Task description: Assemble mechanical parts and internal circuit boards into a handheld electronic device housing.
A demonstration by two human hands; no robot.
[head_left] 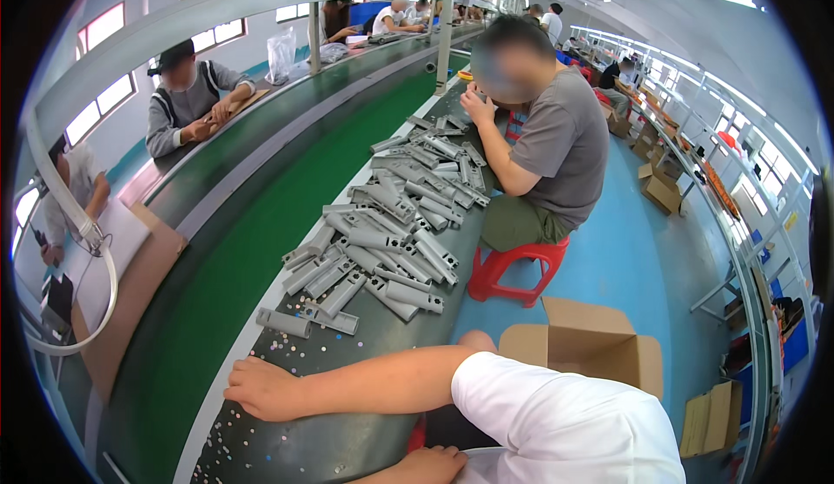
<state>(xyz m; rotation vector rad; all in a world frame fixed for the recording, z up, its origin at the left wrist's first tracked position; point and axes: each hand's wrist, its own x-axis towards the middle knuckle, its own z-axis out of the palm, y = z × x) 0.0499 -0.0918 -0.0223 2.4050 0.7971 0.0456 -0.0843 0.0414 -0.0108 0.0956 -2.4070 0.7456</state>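
Note:
My right hand (264, 389) rests back up on the dark worktop, beside its pale edge strip. Its fingers are curled under, so whatever they hold, if anything, is hidden. Down at the lower edge, my left hand (427, 466) lies with fingers stretched out close to my body, partly cut off by the frame, and holds nothing visible. Small pale round dots (228, 432) are scattered around my right hand. Just beyond it lies a grey plastic housing (283, 322), the closest of a large heap of similar long grey housings (382, 239).
A green conveyor belt (252, 232) runs along the left. On a red stool (521, 268) a co-worker (560, 136) sits past the heap, hands raised. An open cardboard box (591, 349) stands right of my arm. Another person (193, 106) works across the belt.

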